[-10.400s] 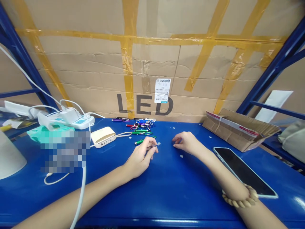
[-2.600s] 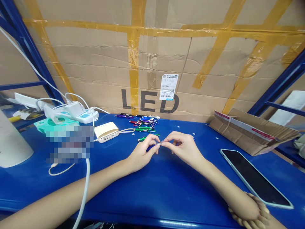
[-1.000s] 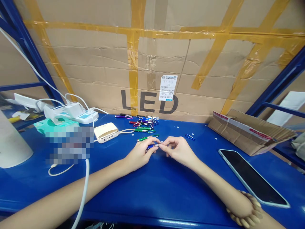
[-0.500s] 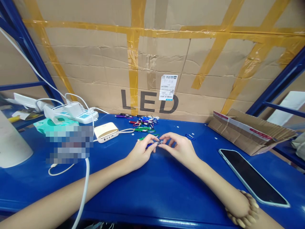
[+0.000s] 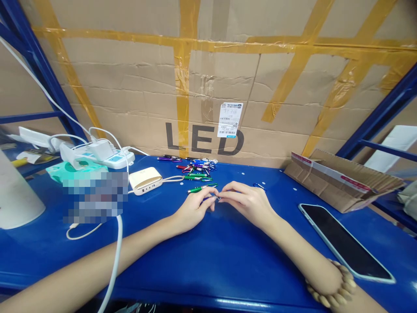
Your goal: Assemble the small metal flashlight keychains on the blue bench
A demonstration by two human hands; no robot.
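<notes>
Left hand (image 5: 194,214) and right hand (image 5: 247,204), shown at lower centre of the frame above a blue table (image 5: 208,269). A slim blue pen (image 5: 206,199) is clamped in the left grip, with its metal end pinched between the right fingertips (image 5: 222,196); most of its length is hidden by the fingers. A green pen (image 5: 202,188) is seen just beyond the left hand, and a blue clip (image 5: 259,187) just beyond the right. A heap of pens (image 5: 188,166) lies at centre, with a phone (image 5: 345,242) at right and a power bank (image 5: 145,180) at left.
</notes>
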